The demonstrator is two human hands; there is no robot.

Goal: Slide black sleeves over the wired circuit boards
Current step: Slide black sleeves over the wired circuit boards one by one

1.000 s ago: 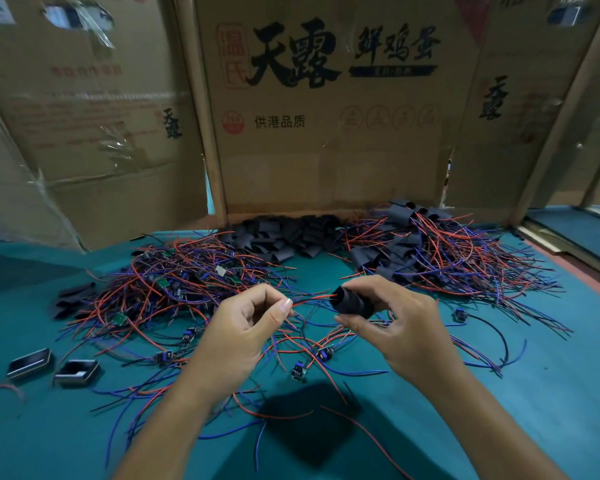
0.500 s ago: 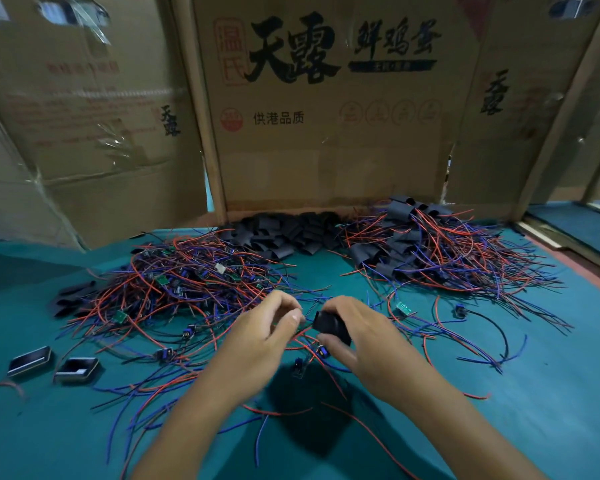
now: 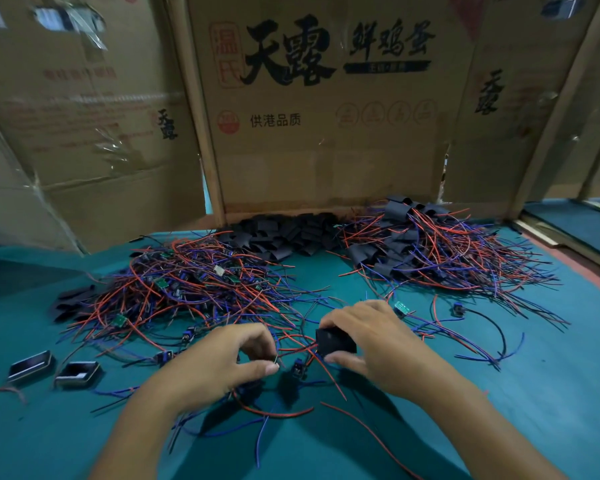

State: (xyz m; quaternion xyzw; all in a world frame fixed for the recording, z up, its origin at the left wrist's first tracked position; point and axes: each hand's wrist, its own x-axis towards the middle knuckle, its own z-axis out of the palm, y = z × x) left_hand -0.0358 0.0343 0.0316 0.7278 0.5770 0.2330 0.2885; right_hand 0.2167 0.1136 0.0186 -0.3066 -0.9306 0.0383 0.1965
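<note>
Item: one black sleeve [image 3: 335, 341], pinched between thumb and fingers of the right hand [image 3: 378, 344], held low over the green desk [image 3: 551, 375], just right of centre. Red and blue wires enter its left end; the board inside, if any, cannot be seen.

Item: left hand [image 3: 222, 362], closed narrow, thumb and forefinger nipping the wire ends just left of the sleeve.

Item: heap of unsleeved wired circuit boards [image 3: 194, 292], left of centre, small green boards showing among red and blue leads.

Item: stock of loose black sleeves [image 3: 281, 237], against the cardboard wall [image 3: 326, 150] at the back.

Item: heap of sleeved assemblies [image 3: 430, 258], back right.

Item: two small dark trays [image 3: 52, 370], near left, contents unclear.

Risks, as judged: stray leads lying under both hands may snag and drag neighbouring boards along when the wires are pulled. A board edge catching the sleeve mouth could kink the thin wires at their solder joints. A soft sleeve squeezed flat would block entry.
</note>
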